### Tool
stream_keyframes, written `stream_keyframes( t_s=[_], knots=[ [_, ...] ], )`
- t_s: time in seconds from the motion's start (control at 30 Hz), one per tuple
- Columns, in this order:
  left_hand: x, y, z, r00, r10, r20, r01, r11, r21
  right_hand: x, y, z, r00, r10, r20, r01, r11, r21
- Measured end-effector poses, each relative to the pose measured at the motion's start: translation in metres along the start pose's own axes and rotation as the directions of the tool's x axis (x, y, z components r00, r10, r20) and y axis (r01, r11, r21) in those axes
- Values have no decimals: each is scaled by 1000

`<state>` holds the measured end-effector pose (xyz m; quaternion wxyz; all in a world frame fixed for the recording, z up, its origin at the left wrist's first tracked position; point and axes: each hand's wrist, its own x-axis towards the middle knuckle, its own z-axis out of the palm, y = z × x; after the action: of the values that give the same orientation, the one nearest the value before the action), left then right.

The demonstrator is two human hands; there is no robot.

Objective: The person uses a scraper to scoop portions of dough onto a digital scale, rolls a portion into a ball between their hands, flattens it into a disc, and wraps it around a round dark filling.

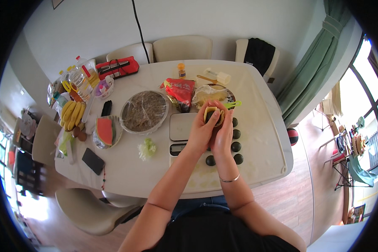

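Observation:
My left hand [199, 130] and my right hand [223, 137] are cupped together above the table, around a piece of yellow dough [209, 110] wrapped partway over a dark ball [209, 117]. A thumb presses on the ball where it shows through the dough's opening. Beneath and beside my hands, several dark green-black balls [236, 146] sit in rows on the pale mat [258, 132], some partly hidden. Left of my hands is a kitchen scale [181, 127] with a lit-looking display. Behind them, a plate of yellow dough [204, 94] lies under plastic film, near a lime-green utensil [234, 104].
A film-covered bowl of brown filling [145, 111] and a red bag [180, 91] stand left of the dough plate. Farther left are cut watermelon [104, 131], bananas [72, 115], bottles [80, 82] and a phone [93, 161]. Crumpled plastic [147, 148] lies near the scale.

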<state>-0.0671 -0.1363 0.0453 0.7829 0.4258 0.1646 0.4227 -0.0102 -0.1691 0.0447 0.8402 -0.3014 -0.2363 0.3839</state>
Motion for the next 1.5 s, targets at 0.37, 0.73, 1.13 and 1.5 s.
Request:
stream_keyframes(
  t_s=[0.37,0.73,1.13,1.5],
  knots=[
    [-4,0,9,1000,-3,-18,4,1000,30,2,-14,-17,985,-44,169,72,984,-162],
    [-9,2,22,995,97,27,-96,995,-21,6,-12,-9,1000,9,-26,-8,1000,22],
    [-6,7,29,1000,6,-30,-4,999,54,3,-6,-24,997,-72,31,74,995,-73],
    [2,-4,20,993,94,67,-96,995,32,0,-15,-11,999,-24,-32,23,998,-55]
  ],
)
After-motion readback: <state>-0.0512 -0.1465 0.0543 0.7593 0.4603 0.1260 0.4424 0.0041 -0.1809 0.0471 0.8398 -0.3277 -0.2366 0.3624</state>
